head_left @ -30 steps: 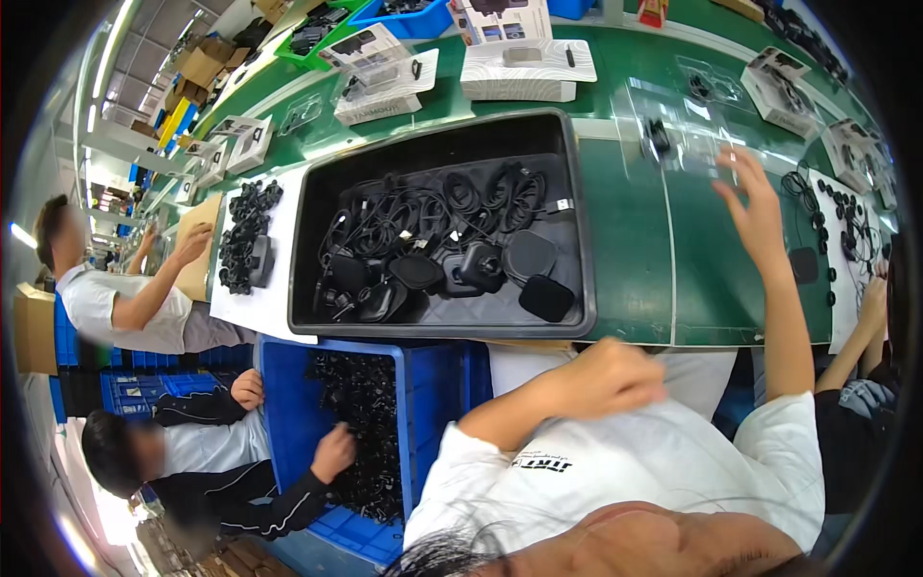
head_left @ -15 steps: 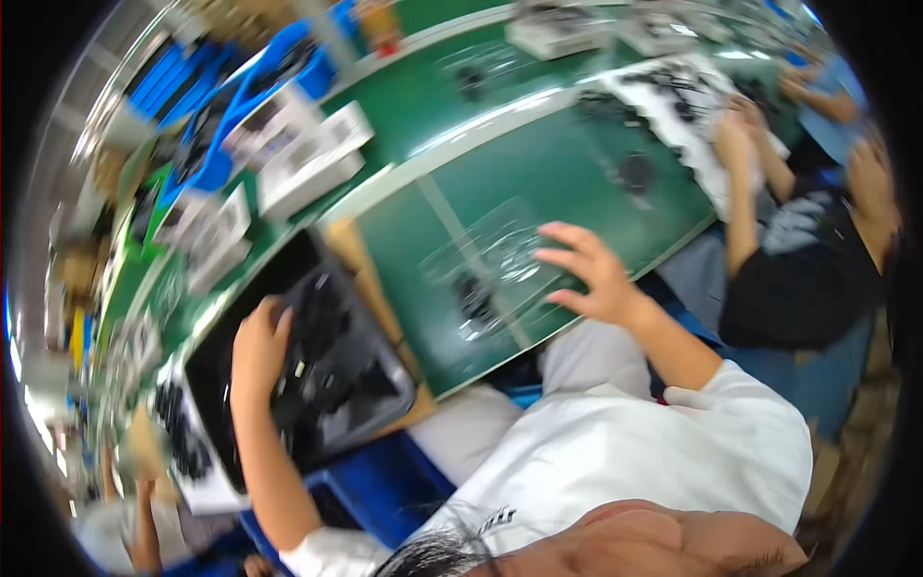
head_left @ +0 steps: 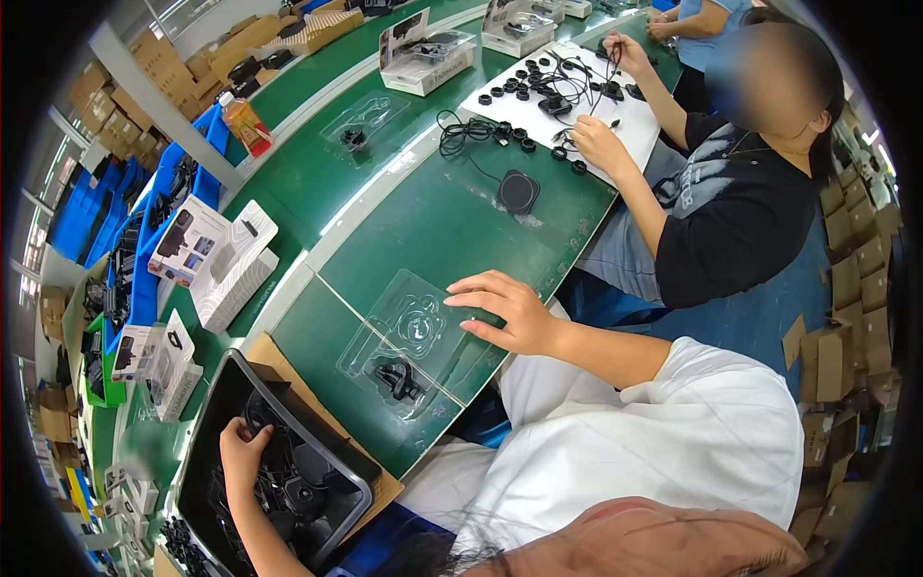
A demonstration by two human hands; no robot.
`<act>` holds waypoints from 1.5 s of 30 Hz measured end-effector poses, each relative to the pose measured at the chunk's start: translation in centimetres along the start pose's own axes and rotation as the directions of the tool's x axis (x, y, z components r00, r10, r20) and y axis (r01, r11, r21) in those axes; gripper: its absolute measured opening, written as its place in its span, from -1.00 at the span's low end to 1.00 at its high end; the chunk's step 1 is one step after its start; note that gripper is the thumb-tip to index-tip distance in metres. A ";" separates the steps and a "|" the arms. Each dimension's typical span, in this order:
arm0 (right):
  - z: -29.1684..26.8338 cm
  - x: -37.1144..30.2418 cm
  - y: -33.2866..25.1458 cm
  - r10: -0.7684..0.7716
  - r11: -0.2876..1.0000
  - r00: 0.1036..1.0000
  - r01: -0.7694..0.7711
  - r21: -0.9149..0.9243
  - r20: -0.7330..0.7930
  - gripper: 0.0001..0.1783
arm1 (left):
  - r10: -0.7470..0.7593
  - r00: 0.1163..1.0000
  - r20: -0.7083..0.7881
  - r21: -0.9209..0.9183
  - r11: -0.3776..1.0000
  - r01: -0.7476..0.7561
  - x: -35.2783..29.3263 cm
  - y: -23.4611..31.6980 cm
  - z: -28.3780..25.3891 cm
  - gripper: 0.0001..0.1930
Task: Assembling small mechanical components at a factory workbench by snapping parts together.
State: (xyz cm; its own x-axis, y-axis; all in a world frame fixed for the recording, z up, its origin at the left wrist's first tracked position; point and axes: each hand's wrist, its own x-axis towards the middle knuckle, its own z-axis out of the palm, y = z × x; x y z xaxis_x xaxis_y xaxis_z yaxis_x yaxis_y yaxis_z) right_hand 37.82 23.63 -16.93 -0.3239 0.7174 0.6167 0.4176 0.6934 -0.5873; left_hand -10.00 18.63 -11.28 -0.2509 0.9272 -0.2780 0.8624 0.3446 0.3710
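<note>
Left hand (head_left: 242, 450): down inside the black plastic bin (head_left: 361, 486), fingers and thumb bent together at the black cables (head_left: 260, 412); can't tell if they pinch 1. Black square pad (head_left: 312, 466) in the same bin, to the right of that hand. Cardboard sheet (head_left: 279, 361) sticks out along the bin's right edge.

Right hand (head_left: 514, 315): fingers spread, nothing gripped, fingertips at the right side of the clear blister tray (head_left: 421, 306). Tray sits on the green workbench (head_left: 385, 231) by its near edge, across the pale seam. Black mount (head_left: 396, 377) in the tray's near end.

Further right, toward the same near edge: black round-cornered charging pad (head_left: 518, 192), coiled black cable (head_left: 468, 135) beyond it. White sheet (head_left: 635, 144) past those, with black rings (head_left: 522, 94) on it; co-worker (head_left: 740, 207) sits there, both hands over the sheet. Beyond the bin's far edge: 2 open white boxes (head_left: 236, 288).
</note>
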 end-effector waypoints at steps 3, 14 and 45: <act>0.3 -0.1 0.2 0.004 1.000 1.000 -0.004 0.010 -0.003 -0.67 | 0.115 0.992 -0.041 -0.154 0.981 -0.120 -0.3 -0.4 0.3 -0.80; 0.4 -0.3 0.1 0.006 0.999 1.000 -0.006 0.034 -0.013 -0.71 | 0.105 0.986 -0.126 -0.941 0.303 -0.152 -9.4 5.6 -2.5 -0.69; -10.0 -10.3 -31.3 -0.116 0.675 0.893 -0.250 0.694 0.435 -0.56 | 0.070 0.875 -0.479 -0.624 0.674 -0.396 -44.4 19.4 9.5 -0.15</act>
State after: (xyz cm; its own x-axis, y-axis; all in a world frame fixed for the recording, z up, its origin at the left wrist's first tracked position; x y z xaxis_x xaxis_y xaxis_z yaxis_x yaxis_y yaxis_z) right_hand 36.58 -6.13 0.36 -0.7070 0.5894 0.3907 -0.2259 0.3353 -0.9146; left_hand 22.06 -17.26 -0.09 -0.3694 0.9059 0.2072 0.4061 -0.0432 0.9128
